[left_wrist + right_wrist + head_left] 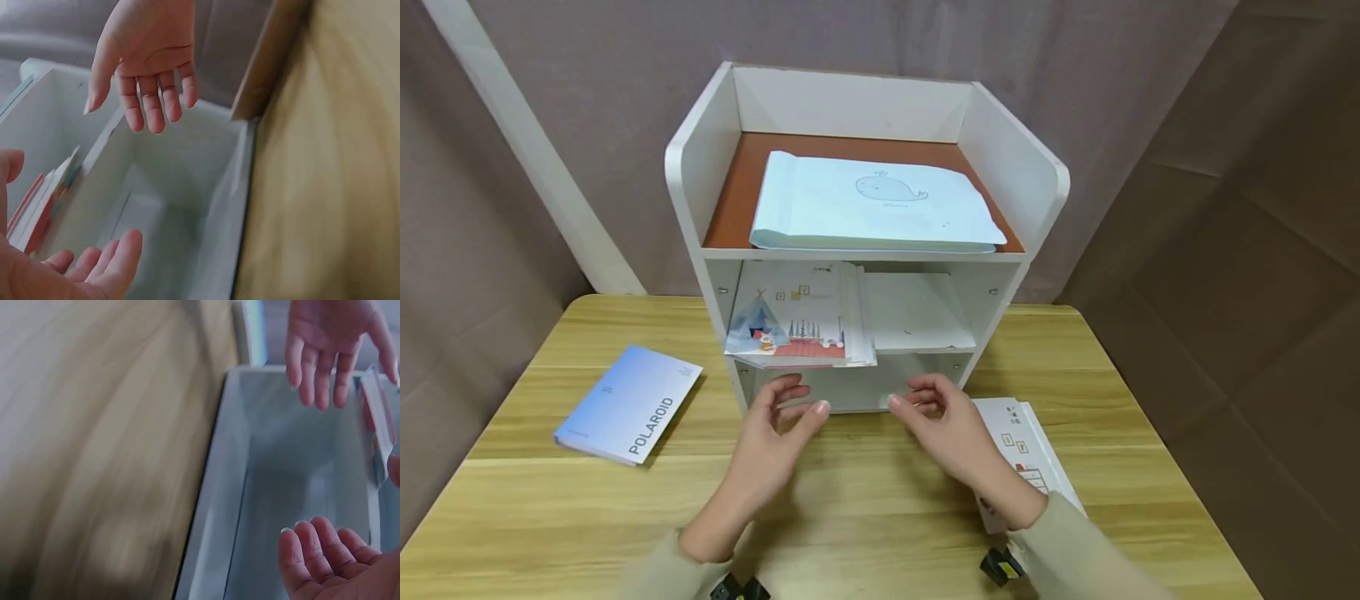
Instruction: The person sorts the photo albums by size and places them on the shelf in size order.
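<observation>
L hand point(770, 446) & R hand point(953, 433) are hovering lower ctr of frame, fingers loosely bent, released, before shelf unit point(1017, 179). Bklts point(801, 321) are lying ctr, on mid shelf; white bklt point(1028, 446) lower rt, partly under R forearm; blue POLAROID bk point(628, 406) is lying mid-left.

Both hands point(340, 565) face each other before a pale shelf compartment point(281, 494), blurred wooden tabletop point(106, 462) alongside.

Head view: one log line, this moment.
left hand: empty | right hand: empty | both before shelf unit, bottom level | top: whale-print packet | middle: booklets, left | table: POLAROID book left, white booklet right
</observation>
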### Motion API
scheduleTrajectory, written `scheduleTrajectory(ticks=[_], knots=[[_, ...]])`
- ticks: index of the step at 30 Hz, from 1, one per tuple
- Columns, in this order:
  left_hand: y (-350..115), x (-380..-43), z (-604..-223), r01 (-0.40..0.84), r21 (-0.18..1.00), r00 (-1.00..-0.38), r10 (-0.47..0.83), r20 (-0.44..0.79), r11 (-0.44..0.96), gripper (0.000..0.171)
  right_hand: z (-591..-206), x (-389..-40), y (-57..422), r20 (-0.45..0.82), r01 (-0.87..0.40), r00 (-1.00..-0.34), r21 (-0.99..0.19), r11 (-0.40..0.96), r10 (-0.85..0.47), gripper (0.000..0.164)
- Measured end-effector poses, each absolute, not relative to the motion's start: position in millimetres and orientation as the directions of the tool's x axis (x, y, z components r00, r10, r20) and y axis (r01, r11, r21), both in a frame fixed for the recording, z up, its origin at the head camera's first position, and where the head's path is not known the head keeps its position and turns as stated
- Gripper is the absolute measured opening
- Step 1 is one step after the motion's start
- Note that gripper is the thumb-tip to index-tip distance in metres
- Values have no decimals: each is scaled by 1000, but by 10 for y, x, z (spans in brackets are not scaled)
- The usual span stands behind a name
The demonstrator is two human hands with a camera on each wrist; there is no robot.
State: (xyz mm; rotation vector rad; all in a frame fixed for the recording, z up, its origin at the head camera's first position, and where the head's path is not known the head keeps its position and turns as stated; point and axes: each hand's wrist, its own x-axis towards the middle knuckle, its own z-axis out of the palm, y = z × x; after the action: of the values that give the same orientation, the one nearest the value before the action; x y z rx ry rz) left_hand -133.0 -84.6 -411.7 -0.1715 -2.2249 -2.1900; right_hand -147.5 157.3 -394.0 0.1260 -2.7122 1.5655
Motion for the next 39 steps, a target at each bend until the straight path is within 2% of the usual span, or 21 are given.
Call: scheduleTrajectory(ticks=[6,10,17,25,33,39], knots=[[-590,-1246,-4274,29,997,-993,116,20,76,78,-4058,-1370,1993,30,-60,-998,-760,647,-58,66],[-436,-1197,-4363,8,997,-985,171,-6,81,86,-4130,-1316,2208,18,-42,-999,-720,692,-42,72],[-173,-1124,-4486,-8,998,-968,251,-23,61,90,-4201,-1255,2484,32,-39,-999,-680,732,-23,70],[199,-1052,-4591,-28,997,-950,308,-50,73,97,-4225,-1250,2736,18,13,-999,-621,784,31,78],[567,-987,-4663,-62,993,-930,356,-95,103,100,-4283,-1289,2923,-118,152,-988,-626,765,100,102],[758,-975,-4744,-101,990,-921,367,-130,97,101,-4337,-1288,3020,-186,215,-974,-612,761,125,109]])
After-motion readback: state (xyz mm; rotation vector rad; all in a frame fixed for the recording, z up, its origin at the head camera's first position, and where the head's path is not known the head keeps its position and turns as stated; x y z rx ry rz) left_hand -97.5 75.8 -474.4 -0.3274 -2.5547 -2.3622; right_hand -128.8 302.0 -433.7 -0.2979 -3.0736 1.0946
